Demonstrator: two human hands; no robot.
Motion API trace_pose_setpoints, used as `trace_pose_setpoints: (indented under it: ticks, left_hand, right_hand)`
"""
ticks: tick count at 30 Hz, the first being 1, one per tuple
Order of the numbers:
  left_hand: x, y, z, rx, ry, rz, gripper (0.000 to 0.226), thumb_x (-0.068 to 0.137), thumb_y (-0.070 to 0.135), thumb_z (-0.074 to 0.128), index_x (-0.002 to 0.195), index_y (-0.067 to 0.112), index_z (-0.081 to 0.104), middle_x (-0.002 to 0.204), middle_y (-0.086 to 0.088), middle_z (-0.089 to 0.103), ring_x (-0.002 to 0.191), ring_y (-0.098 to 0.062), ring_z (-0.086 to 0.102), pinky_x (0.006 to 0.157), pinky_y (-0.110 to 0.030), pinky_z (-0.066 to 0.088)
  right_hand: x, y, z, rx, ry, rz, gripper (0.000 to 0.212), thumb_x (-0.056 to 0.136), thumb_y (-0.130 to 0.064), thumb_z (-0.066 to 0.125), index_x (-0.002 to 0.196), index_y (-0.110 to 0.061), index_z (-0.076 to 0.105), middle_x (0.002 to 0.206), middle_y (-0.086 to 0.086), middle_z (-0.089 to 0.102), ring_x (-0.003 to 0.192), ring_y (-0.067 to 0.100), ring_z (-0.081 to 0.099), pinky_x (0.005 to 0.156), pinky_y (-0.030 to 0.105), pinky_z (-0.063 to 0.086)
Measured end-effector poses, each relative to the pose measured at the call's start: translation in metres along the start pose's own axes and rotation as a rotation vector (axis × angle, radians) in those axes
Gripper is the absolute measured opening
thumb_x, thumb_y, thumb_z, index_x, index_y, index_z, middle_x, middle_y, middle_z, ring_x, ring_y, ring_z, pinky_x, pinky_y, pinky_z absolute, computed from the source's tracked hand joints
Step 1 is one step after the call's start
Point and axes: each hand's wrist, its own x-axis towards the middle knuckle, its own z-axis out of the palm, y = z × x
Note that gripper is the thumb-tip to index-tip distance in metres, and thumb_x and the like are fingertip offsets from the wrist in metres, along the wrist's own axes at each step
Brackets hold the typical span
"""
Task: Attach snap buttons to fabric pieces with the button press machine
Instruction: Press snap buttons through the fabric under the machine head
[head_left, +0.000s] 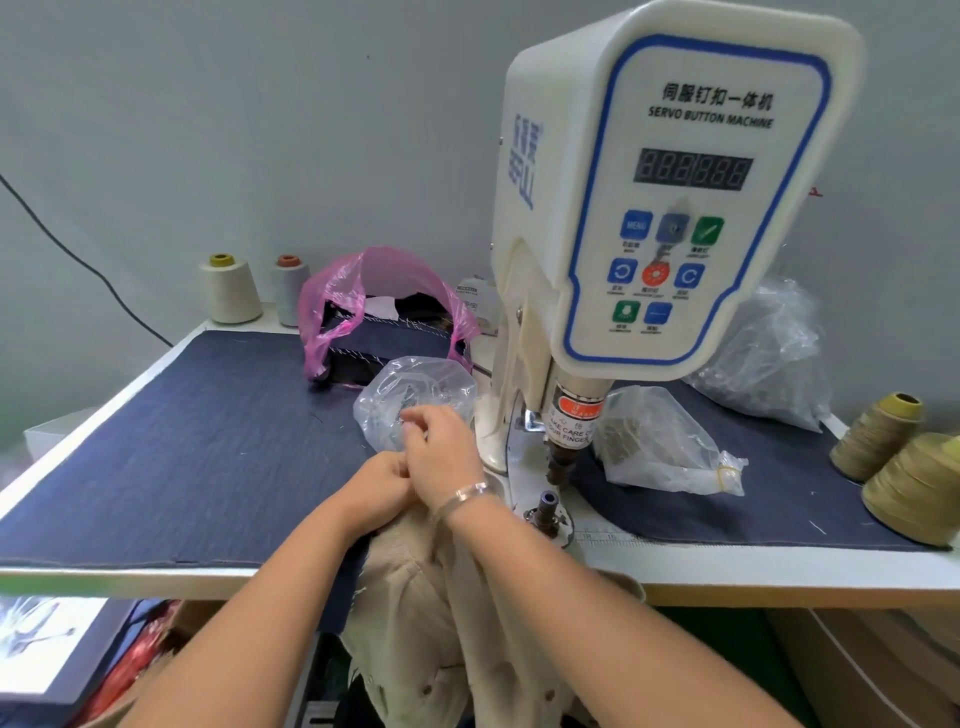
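Beige fabric (415, 582), soft and limp, drapes off the worktop (156, 441); pinch it near the edge. Left hand (376, 488) curls on its top edge, right hand (441, 452) pinches something too small to identify.

This is a small garment workshop. A white servo button machine (670, 208) stands on a work table (727, 571) that is covered with dark blue denim cloth (182, 457). Cones of thread (231, 288) stand at the back by the plain grey wall, and bigger olive cones (917, 488) stand at the right edge. Clear plastic bags of small metal parts (654, 441) lie beside the machine. A pink bag (374, 306) holds cut fabric pieces. A beige garment (415, 597) hangs over the front edge.
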Motion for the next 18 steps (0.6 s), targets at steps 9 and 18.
trace_pose_setpoints:
  ticks: [9, 18]
  left_hand:
    - [0.006, -0.011, -0.001, -0.096, -0.054, 0.037, 0.014, 0.084, 0.005, 0.067, 0.076, 0.014, 0.075, 0.081, 0.001, 0.075, 0.078, -0.003, 0.065, 0.079, -0.022, 0.052]
    - [0.006, -0.008, -0.001, -0.047, -0.034, 0.013, 0.035, 0.083, 0.01, 0.069, 0.053, 0.028, 0.069, 0.061, 0.014, 0.067, 0.058, 0.01, 0.055, 0.059, -0.007, 0.043]
  right_hand:
    - [0.079, 0.008, 0.026, -0.786, -0.187, -0.008, 0.032, 0.09, -0.004, 0.05, 0.12, -0.009, 0.06, 0.121, 0.011, 0.062, 0.112, 0.03, 0.058, 0.083, 0.035, 0.046]
    - [0.085, 0.012, 0.036, -0.949, -0.157, -0.177, 0.031, 0.085, -0.004, 0.056, 0.116, -0.008, 0.06, 0.114, 0.011, 0.063, 0.107, 0.03, 0.06, 0.081, 0.034, 0.046]
